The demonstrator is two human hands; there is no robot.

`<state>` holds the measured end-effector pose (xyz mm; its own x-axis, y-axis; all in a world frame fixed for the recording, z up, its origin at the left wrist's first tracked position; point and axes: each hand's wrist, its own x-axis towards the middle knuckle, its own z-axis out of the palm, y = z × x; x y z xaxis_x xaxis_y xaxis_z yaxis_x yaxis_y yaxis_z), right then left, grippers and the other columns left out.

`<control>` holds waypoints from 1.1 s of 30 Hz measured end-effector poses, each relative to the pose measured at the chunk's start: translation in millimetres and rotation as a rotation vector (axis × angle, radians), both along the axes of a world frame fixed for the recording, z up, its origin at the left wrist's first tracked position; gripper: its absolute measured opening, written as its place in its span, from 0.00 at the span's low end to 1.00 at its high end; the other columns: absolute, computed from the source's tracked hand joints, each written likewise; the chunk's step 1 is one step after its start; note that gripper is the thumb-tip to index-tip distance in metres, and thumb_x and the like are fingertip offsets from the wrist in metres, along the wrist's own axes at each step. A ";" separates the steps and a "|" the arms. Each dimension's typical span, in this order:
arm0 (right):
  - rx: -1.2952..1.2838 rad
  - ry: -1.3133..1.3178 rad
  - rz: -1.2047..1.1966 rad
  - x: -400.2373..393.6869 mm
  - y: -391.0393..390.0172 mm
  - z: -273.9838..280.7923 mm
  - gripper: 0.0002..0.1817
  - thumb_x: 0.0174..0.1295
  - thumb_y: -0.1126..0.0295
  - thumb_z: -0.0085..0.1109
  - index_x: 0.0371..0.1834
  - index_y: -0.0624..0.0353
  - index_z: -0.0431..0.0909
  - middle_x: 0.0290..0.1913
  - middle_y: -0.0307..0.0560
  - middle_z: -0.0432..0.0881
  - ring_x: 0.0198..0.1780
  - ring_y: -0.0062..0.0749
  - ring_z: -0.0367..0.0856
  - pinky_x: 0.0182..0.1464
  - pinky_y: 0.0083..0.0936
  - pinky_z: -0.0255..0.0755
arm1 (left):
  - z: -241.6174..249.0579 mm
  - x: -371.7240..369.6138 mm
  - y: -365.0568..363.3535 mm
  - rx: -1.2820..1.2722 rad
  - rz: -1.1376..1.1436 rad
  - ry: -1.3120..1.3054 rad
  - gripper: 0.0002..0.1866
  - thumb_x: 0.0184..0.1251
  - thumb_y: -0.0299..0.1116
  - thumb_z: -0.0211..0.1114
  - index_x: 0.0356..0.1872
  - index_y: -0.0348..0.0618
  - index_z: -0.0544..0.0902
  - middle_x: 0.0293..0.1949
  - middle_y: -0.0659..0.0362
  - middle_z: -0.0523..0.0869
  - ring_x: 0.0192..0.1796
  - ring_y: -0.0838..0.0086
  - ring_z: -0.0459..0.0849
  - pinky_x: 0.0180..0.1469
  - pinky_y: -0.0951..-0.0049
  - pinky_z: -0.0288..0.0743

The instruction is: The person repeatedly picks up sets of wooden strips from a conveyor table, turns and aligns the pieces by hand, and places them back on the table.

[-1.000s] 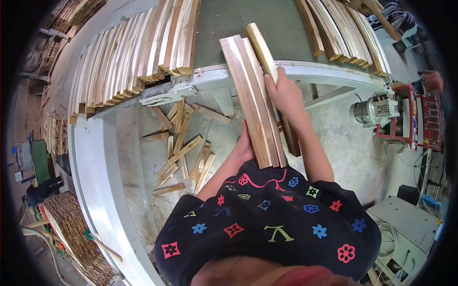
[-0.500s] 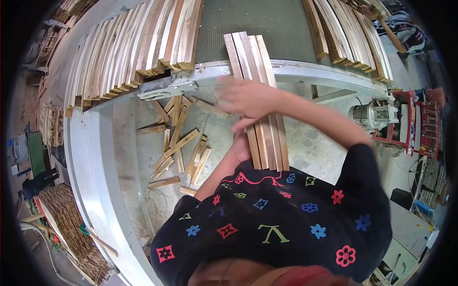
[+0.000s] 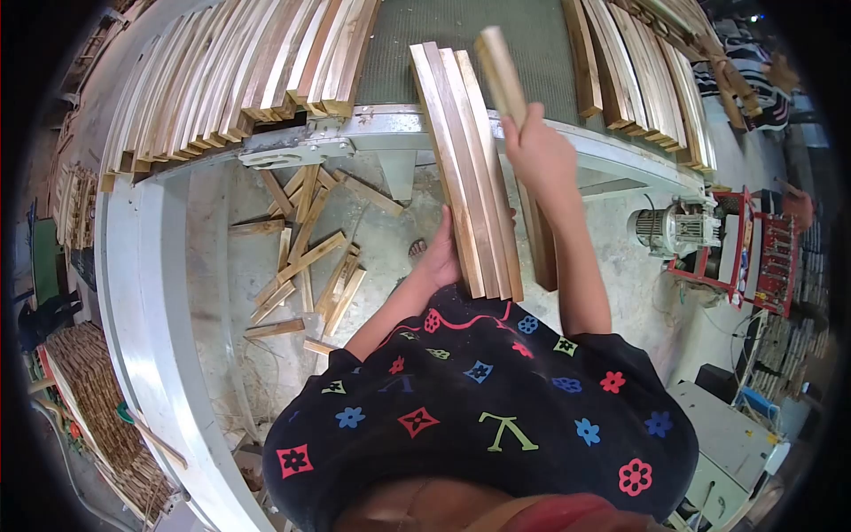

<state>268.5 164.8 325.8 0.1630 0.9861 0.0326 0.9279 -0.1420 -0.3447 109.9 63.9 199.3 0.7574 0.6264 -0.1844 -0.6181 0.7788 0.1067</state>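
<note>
My left hand point(image 3: 441, 253) is closed around the lower part of a bundle of several wooden strips point(image 3: 465, 168), its thumb on the left side and its other fingers mostly hidden beneath. The strips lie side by side, their far ends over the edge of the green conveyor belt point(image 3: 403, 53) and their near ends close to my shirt. My right hand point(image 3: 542, 155) grips a single wooden strip point(image 3: 503, 75), held apart to the right of the bundle. This strip's far end is raised over the belt; its near end shows behind my forearm.
Rows of wooden strips stand on the machine at left point(image 3: 239, 71) and right point(image 3: 620, 75). A white metal frame point(image 3: 155, 337) runs along the left. Short wood offcuts point(image 3: 306, 253) litter the floor. A motor point(image 3: 665, 229) sits at right. Another person point(image 3: 745, 89) is at the far upper right.
My right hand has moved right from across the bundle and now holds one strip apart from the others. My left hand still supports the bundle, which has shifted slightly left and up.
</note>
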 end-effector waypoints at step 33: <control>0.268 -0.349 -0.366 173.2 80.4 -31.6 0.18 0.52 0.54 0.70 0.34 0.60 0.86 0.50 0.51 0.82 0.54 0.47 0.80 0.51 0.50 0.74 | -222.9 -226.7 -172.1 -0.360 -0.360 1.428 0.42 0.71 0.68 0.53 0.68 0.38 0.75 0.58 0.50 0.83 0.53 0.67 0.84 0.49 0.69 0.79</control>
<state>441.7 245.2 294.2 0.4268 0.8173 0.3870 0.9001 -0.4251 -0.0950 -116.8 -108.3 -23.5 -0.0857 0.2154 -0.9728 0.0595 0.9757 0.2108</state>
